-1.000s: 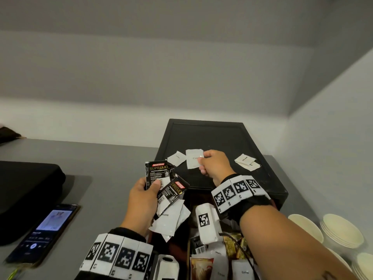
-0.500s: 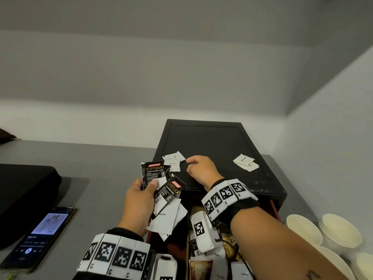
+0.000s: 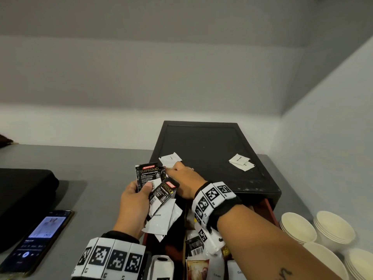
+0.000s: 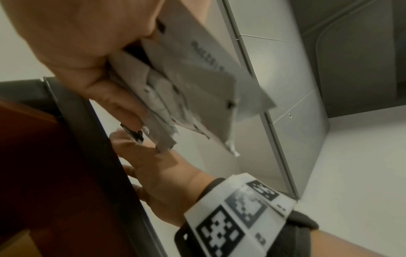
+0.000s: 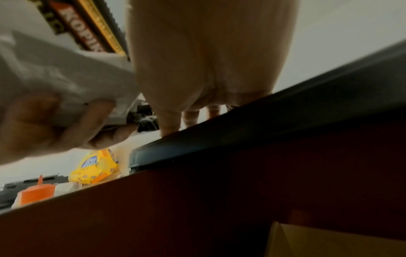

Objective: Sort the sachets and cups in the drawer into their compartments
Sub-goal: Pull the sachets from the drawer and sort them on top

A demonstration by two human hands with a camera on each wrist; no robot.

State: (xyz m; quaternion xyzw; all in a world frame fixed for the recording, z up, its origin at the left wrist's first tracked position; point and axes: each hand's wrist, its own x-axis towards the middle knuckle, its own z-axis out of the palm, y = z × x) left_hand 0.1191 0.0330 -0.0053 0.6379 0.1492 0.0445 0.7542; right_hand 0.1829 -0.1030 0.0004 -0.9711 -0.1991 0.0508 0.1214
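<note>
Here the left hand [image 3: 134,207] grips a fan of sachets above the front left corner of the black drawer unit [image 3: 203,142]: two black Kopiko Supremo sachets [image 3: 149,174] on top, pinned by the thumb, and several white sachets [image 3: 163,219] hanging below them. In the left wrist view the fingers curl round the white packets from behind.

The right hand [image 3: 185,182] lies on the unit's top near its front left edge, fingers stretched forward and pressing flat on a small white sachet [image 3: 170,158] that sticks out beyond the fingertips; whether any finger curls under it cannot be told. In the right wrist view the fingers reach straight over the unit's black rim.

A pair of white sachets [image 3: 241,161] lies near the right edge of the top, well apart from the hand. Below both wrists the drawer [image 3: 269,209] stands pulled out, with mixed sachets inside.

On the grey table [image 3: 96,168], a phone [image 3: 34,241] with a lit screen lies near the front left, beside a black case [image 3: 22,195]. Stacked paper cups [image 3: 333,229] stand at the right front edge.
</note>
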